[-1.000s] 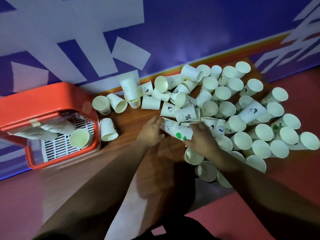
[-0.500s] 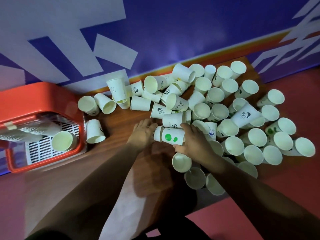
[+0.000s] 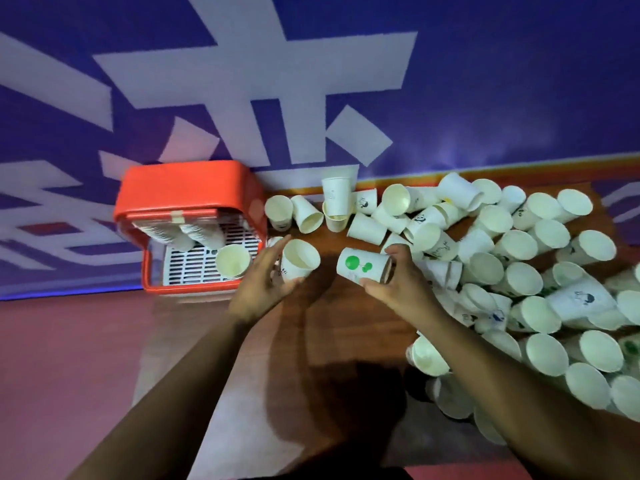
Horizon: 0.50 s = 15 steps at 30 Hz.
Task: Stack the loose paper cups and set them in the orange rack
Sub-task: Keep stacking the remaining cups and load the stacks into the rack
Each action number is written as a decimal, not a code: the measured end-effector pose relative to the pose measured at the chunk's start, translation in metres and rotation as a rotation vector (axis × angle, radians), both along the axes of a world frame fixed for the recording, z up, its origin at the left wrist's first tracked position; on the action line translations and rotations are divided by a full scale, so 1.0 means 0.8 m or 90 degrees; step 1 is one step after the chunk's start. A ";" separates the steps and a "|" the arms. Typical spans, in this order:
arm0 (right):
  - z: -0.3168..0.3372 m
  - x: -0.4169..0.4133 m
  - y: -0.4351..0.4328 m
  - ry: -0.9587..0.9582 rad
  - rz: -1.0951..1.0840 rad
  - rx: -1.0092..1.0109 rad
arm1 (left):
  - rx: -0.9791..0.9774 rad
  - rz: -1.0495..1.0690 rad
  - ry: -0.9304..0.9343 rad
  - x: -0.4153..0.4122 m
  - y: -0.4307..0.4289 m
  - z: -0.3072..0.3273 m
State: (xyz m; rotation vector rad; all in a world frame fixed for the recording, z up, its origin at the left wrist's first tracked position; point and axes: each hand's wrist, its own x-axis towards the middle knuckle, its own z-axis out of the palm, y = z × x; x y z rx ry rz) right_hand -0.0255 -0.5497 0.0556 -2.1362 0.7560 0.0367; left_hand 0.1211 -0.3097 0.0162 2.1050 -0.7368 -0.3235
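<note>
A: Where were the cups, and what had hold of them?

B: The left hand (image 3: 263, 289) held a white paper cup (image 3: 299, 259) by its side wall, thumb underneath and fingers along the far side. Its mouth was turned toward the other hand. The right hand (image 3: 398, 284) was curled round a green-dotted cup (image 3: 362, 265) lying sideways. I couldn't tell which end of it led. Both cups were over the table (image 3: 311, 358), near the orange rack (image 3: 187, 192), with a gap between them.

A: How would they handle?

B: Very light and thin-walled, I'd judge. They would crush easily if squeezed mid-wall and be stiffer at the rolled rim and the base. A gentle hold round the wall should leave the rim free for nesting. Dry paper shouldn't slip much, though a cup pushed in crooked might jam.

A: And the rest?

B: The loose cups (image 3: 519, 271) lay heaped on the right side of the table, many on their sides. Nested stacks (image 3: 180, 232) and a single cup (image 3: 232, 260) lay in the rack.

A: Any writing?

B: No brand I could read. Some cups bore small cartoon prints, one like a panda face (image 3: 419, 219), and other marks were too small to make out. The blue wall (image 3: 485, 81) carried big white strokes (image 3: 256, 95), cropped, which I couldn't read.
</note>
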 end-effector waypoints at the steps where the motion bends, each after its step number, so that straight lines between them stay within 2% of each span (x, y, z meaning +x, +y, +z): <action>1: 0.000 0.011 0.012 0.005 0.005 0.002 | -0.023 0.026 0.025 0.004 0.017 0.008; 4: -0.001 0.039 0.049 0.025 0.019 0.036 | -0.083 0.096 0.059 0.018 0.067 0.020; 9: -0.008 0.079 0.100 -0.006 0.011 0.091 | -0.144 0.157 0.107 0.046 0.122 0.014; 15: -0.003 0.108 0.130 -0.049 -0.005 0.074 | -0.104 0.158 0.099 0.087 0.132 -0.003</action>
